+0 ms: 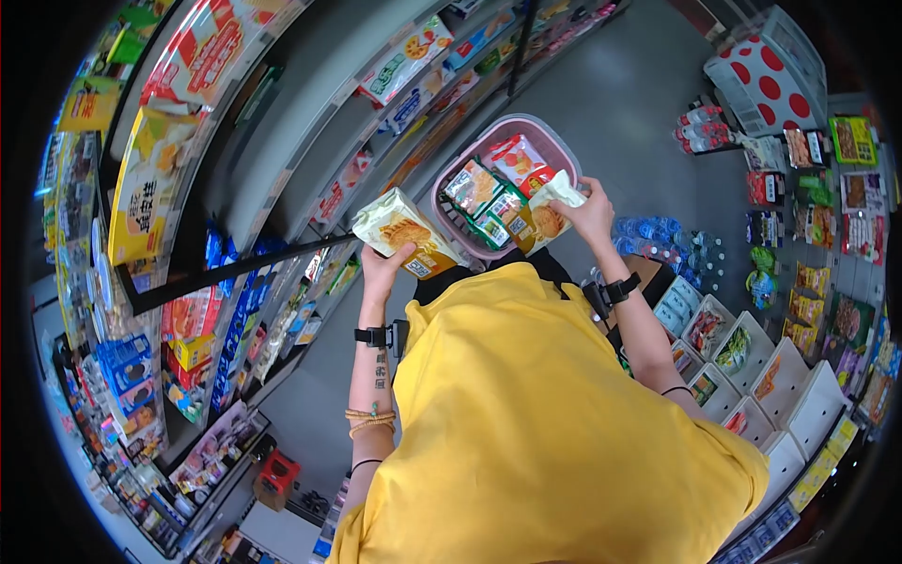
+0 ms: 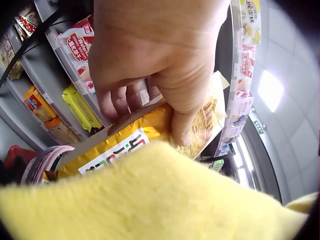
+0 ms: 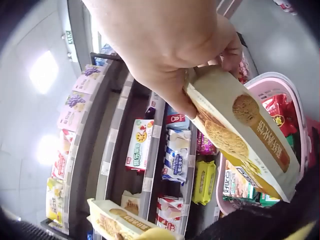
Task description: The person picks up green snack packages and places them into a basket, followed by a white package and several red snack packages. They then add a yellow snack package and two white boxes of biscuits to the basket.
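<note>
My left hand (image 1: 383,268) grips a white-and-yellow biscuit pack (image 1: 399,226) printed with golden biscuits, held just left of a pink basket (image 1: 562,155). In the left wrist view, the thumb lies on its printed face and the fingers curl behind it. A similar biscuit pack (image 3: 250,130) is in my right hand (image 1: 592,211), gripped by one end and tilted over the basket's near right side. The right wrist view shows a round biscuit picture on it. Inside the basket lie a red snack pack (image 1: 519,162) and several green-edged packs (image 1: 474,188).
Shelves (image 1: 310,122) of boxed and bagged snacks run along the left. Bundled water bottles (image 1: 672,240) stand on the floor at the right, near white bins (image 1: 742,348) of goods. A box with red dots (image 1: 766,85) sits at the far right.
</note>
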### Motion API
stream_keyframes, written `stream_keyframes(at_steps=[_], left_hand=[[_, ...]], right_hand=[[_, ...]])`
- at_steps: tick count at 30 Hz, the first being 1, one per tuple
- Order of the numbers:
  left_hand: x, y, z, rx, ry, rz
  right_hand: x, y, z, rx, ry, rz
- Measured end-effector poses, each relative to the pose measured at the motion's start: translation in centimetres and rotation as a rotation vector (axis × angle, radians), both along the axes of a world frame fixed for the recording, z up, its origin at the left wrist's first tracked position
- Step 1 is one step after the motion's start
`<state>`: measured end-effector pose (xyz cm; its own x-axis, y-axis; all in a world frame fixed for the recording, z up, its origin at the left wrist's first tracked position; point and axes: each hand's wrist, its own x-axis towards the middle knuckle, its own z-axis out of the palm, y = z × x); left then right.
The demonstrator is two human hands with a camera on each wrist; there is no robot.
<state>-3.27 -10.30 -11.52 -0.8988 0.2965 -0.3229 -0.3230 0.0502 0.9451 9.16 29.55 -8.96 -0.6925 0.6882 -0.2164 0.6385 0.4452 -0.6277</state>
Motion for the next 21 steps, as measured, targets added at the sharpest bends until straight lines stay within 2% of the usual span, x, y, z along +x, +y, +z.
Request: stream_keyframes(at_steps=[3,7,10,11,14,16,17,21], left_hand=[[0.2,-1.6,0.5,0.009,-0.015,0.061],[0.3,-2.5,2.0,0.005,-0.001,0.120],[0.0,-2.8,2.9,0.016,0.004,0.101],[-0.2,-3.0,3.2,0.015,0.004,0.096],[-0.6,-2.9,4.6,-0.034,0.031,0.085],[-0.8,-2.8,5.1,-0.041,0.034,0.091],[-0.9,-2.8,5.3,-0.003,0.026,0.079],[-1.5,-2.7,6.9,0.034,-0.002,0.043]], right_hand=[[-0.9,0.3,-2.6,0.014,-0.046,-0.085],[-2.0,1.3,-7.6,-0.093,-0.046,-0.255],[-2.6,1.1,-10.5,-0.425,0.243,-0.343],[-2.7,0.8,-10.8,-0.432,0.276,-0.366],[-3.3,-0.3,-12.4,-0.493,0.240,-0.375],[-3.0,0.3,-18.3,-0.706,0.305,-0.387],[-2.8,-0.4,-18.8,-0.855,0.349,-0.452],[-2.0,-0.8,-23.8,-0.975,0.333,-0.456]])
